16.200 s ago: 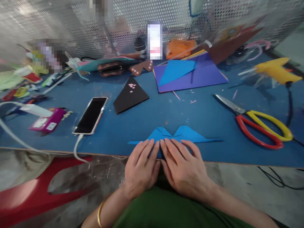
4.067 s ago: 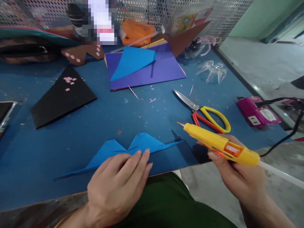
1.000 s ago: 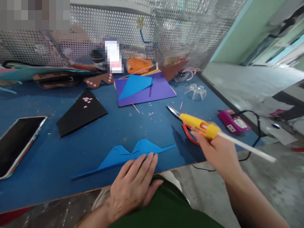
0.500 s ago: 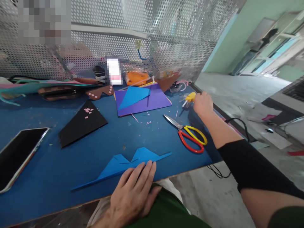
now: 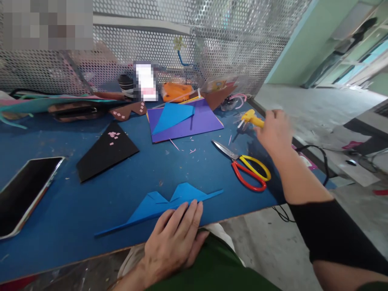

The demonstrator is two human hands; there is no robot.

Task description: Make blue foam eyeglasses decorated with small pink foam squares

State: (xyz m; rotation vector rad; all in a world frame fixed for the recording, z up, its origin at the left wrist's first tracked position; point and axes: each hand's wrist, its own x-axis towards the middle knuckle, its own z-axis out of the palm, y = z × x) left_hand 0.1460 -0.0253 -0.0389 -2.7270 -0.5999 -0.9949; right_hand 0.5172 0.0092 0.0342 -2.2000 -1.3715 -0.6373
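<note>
Left hand (image 5: 177,238): fingers lying flat, together, on the near edge of a folded blue paper piece (image 5: 185,193), left of and nearer than the scissors (image 5: 234,155). Right hand (image 5: 275,132): hanging beyond the scissors, fingers bending at a yellow glue gun (image 5: 252,117); clamped or merely touching, cannot tell. Purple sheet (image 5: 206,121): lying farther, left of the scissors.

phone (image 5: 32,192) cut by left edge | glue gun (image 5: 254,118) partly behind blurred right hand (image 5: 276,131), grip unclear | purple box (image 5: 307,161) mostly behind forearm (image 5: 303,182) | upright screen (image 5: 146,81) pixelated
</note>
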